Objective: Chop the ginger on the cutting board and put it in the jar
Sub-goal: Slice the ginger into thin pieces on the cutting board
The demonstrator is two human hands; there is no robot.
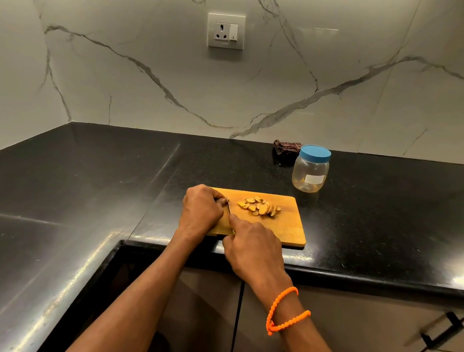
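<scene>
My right hand [255, 247] grips the knife [229, 208] on the cutting board [291, 228], my left hand [200, 208] curled at its blade beside the sliced ginger [259, 206].

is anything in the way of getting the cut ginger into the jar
Yes: the blue lid is on the jar, closing its mouth. The counter between the ginger slices and the jar is bare.

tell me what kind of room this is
Most likely a home kitchen: a black stone countertop with cabinet doors below, a marble-look backsplash carrying a wall socket, and a wooden cutting board with sliced ginger beside a blue-lidded jar.
</scene>
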